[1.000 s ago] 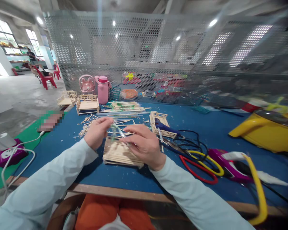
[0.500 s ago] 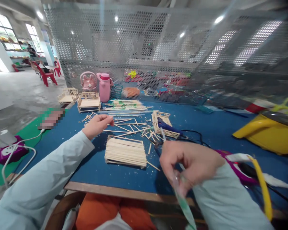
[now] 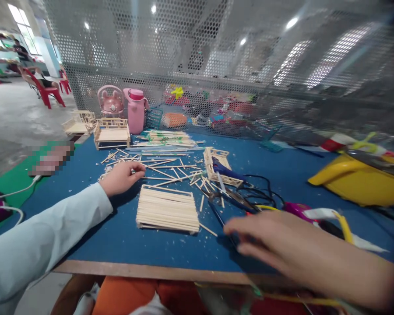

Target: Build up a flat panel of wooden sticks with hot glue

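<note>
My left hand (image 3: 124,177) rests on the blue table by loose thin wooden sticks (image 3: 166,164), its fingers curled inward; what they hold, if anything, is hidden. Just in front lies a small panel of sticks (image 3: 167,210), set side by side on a frame. My right hand (image 3: 262,236), somewhat blurred, hovers over the dark handles of the pliers (image 3: 220,216). Its thumb and fingers are apart, with nothing seen between them. Beyond it a blue glue gun (image 3: 228,169) leans on a small stick-built piece (image 3: 216,156).
Two small stick-built benches (image 3: 112,133) and a pink bottle (image 3: 136,111) stand at the back left, before a perforated metal screen (image 3: 197,57). A yellow container (image 3: 357,179) and black cables (image 3: 265,186) are on the right. A phone-like blurred object (image 3: 52,158) lies left.
My right hand has let go of a clear and green plastic strip and opened over the pliers. My left hand has moved slightly toward me. The view has shifted a little.
</note>
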Action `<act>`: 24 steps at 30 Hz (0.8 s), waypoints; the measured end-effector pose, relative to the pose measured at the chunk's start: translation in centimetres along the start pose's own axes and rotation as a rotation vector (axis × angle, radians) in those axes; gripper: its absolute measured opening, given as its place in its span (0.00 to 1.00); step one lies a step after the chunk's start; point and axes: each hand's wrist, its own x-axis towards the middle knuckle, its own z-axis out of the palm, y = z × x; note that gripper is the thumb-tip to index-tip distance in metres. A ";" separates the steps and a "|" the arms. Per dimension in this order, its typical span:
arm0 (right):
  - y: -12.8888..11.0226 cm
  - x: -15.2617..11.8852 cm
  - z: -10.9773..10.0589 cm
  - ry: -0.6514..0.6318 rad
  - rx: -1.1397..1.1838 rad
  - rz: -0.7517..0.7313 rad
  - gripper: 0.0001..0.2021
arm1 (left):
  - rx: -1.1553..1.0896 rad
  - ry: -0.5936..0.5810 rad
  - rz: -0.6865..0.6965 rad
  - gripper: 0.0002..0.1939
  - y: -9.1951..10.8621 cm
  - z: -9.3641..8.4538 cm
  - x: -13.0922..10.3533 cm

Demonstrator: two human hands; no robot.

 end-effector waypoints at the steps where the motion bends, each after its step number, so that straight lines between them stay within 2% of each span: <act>1: -0.1 1.6 -0.8 0.000 0.011 0.004 0.07 | 0.031 0.014 0.009 0.12 -0.1 0.0 0.0; 3: -0.9 4.4 -1.5 0.018 0.030 0.017 0.07 | 0.049 0.039 0.035 0.13 0.1 -0.1 -0.4; 5: -2.0 6.1 -1.2 0.025 0.081 -0.055 0.10 | 0.005 0.019 0.044 0.15 0.4 -0.1 -1.0; 9: -3.1 7.3 0.0 0.094 0.085 -0.134 0.42 | -0.170 -0.154 -0.038 0.21 1.1 0.2 -2.2; 10: -2.9 7.7 0.1 0.085 0.089 -0.133 0.46 | -0.195 -0.182 -0.055 0.21 1.2 0.3 -2.5; 12: -1.7 8.9 -0.2 0.063 0.125 -0.120 0.41 | -0.225 -0.199 -0.076 0.20 1.3 0.5 -2.7; 14: -0.2 10.6 -0.4 0.097 0.120 -0.086 0.26 | -0.302 -0.214 -0.125 0.18 1.4 0.8 -2.8; 15: 0.6 11.6 -0.4 0.135 0.068 -0.061 0.20 | -0.377 -0.222 -0.171 0.18 1.4 1.0 -2.7; 17: 1.9 13.4 0.0 0.132 -0.092 -0.013 0.13 | -0.539 -0.228 -0.286 0.17 1.5 1.2 -2.6; 19: 2.7 14.7 0.7 0.067 -0.214 -0.001 0.09 | -0.618 -0.182 -0.400 0.15 1.7 1.4 -2.5; 21: 3.0 15.3 1.3 0.028 -0.262 -0.008 0.08 | -0.589 -0.103 -0.478 0.11 1.9 1.3 -2.5; 24: 2.9 14.6 1.0 0.063 -0.283 -0.003 0.10 | -0.535 -0.032 -0.503 0.09 2.2 1.1 -2.7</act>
